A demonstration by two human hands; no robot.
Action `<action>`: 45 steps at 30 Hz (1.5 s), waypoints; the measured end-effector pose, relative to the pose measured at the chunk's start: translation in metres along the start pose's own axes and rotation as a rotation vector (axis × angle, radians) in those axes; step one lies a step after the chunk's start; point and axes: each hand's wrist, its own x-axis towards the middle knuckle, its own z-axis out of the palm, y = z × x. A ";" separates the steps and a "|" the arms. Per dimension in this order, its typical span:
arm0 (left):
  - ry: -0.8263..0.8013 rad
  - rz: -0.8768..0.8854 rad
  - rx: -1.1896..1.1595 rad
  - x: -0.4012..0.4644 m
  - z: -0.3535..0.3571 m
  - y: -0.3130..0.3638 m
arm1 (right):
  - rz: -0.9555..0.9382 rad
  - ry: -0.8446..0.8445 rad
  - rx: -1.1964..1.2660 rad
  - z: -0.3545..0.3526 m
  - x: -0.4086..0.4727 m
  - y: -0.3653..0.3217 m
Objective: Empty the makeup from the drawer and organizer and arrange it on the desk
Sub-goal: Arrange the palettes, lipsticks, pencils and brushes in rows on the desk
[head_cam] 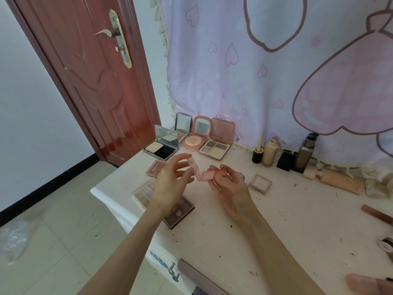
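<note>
Above the middle of the counter (234, 226), my two hands meet over a small pink compact (203, 174). My right hand (230, 189) has its grip curled round the compact's base, thumb on top, holding it clear of the surface. My left hand (173, 180) sits just beside it with fingers spread and relaxed, a wide grip, fingertips (188, 157) up at the compact's raised lid; I cannot tell whether they actually touch it.

Along the far edge, open cases stand in a row against the pink heart-print cloth (276, 81): a black powder case (160, 143) with its mirror up on the left, a small square mirror case (182, 124) behind it, a round peach powder compact (196, 137), then a four-pan eyeshadow palette (215, 147). Right of those, a dark little pot with a stick (257, 153), a cream bottle (269, 153), a black wedge sponge (285, 161) and a tall brown bottle (305, 154) stand close together, and a peach tube (338, 180) lies on its side.

Nearer me, partly under my left wrist, a glittery pink case (156, 167), a pale multi-pan palette (142, 191) and a dark palette (180, 211) lie flat near the left edge. A small square powder pan (259, 183) rests just right of my right hand. At the left, a red-brown door (89, 81) stands shut.
</note>
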 end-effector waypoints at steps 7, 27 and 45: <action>0.145 -0.245 -0.279 0.009 -0.004 0.003 | 0.062 0.021 -0.086 0.003 -0.002 0.007; 0.001 -0.036 0.388 0.054 -0.031 -0.011 | -0.117 0.294 -0.949 0.043 0.079 0.005; 0.022 0.174 0.892 0.020 -0.044 -0.073 | -0.203 0.408 -1.325 0.051 0.136 0.035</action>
